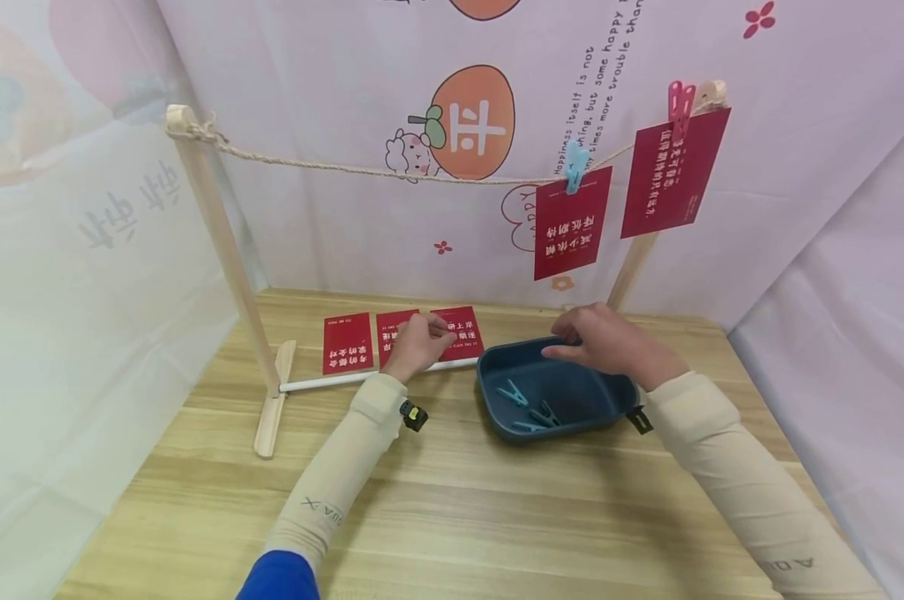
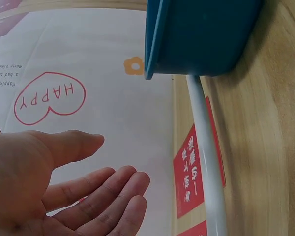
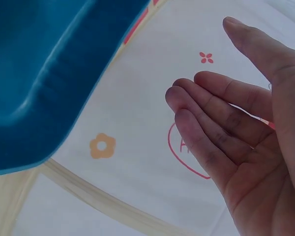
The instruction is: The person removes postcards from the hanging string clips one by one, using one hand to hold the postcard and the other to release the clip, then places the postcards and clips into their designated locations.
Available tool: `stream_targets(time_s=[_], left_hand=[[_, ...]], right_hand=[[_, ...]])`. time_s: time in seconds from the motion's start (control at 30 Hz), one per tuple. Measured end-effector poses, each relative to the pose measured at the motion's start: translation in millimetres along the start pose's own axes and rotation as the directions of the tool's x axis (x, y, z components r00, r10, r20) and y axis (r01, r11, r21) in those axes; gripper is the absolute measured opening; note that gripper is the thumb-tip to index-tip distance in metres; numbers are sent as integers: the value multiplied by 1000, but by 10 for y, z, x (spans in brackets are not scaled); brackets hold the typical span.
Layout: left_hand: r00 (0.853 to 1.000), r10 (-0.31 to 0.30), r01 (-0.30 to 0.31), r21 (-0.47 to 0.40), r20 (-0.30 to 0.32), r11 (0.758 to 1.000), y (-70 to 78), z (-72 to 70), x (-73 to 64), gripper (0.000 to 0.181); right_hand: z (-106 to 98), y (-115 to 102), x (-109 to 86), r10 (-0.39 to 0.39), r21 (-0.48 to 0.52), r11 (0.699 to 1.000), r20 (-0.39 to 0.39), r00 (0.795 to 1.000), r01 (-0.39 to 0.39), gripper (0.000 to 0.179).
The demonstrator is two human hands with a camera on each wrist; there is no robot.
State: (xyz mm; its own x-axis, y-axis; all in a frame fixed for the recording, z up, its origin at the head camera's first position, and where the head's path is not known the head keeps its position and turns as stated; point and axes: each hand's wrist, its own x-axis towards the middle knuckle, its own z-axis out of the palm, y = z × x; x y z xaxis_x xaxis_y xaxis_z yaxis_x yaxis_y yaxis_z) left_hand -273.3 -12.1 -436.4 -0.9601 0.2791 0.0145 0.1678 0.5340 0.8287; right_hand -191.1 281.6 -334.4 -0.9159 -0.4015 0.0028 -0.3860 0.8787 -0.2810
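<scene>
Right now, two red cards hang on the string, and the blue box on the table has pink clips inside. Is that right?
Not quite: the clips inside the blue box are blue-green, not pink, as the head view shows. Two red cards do hang on the string, and the box is on the table.

Three cards [image 1: 388,332] lie left of the tub [image 1: 590,396]; clothespins [image 1: 546,414] lie in it.
</scene>
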Motion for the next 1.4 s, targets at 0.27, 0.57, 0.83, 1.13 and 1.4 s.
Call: stream_targets(time_s=[0.27,0.57,0.83,1.13,1.4], left_hand=[[1000,-2,2,7,14,1000,51,-15,-12,34],[999,30,-30,0,21,1000,112,-39,-54,37],[998,55,-55,-20,16,998,222,-54,-71,33],[992,126,-124,-52,21,991,302,-56,-65,34],[983,183,-183,-65,-8,981,330,-34,-58,37]], right_hand=[[-91,-59,-35,-13,-20,1000,-22,1000,13,41],[-155,-87,-66,-11,-57,998,-42,999,8,43],[-245,-100,-130,-15,-70,998,-115,993,7,47],[-344,-117,-237,8,-85,996,-193,981,-25,54],[-399,-108,-289,-52,-144,990,-363,930,-1,59]])
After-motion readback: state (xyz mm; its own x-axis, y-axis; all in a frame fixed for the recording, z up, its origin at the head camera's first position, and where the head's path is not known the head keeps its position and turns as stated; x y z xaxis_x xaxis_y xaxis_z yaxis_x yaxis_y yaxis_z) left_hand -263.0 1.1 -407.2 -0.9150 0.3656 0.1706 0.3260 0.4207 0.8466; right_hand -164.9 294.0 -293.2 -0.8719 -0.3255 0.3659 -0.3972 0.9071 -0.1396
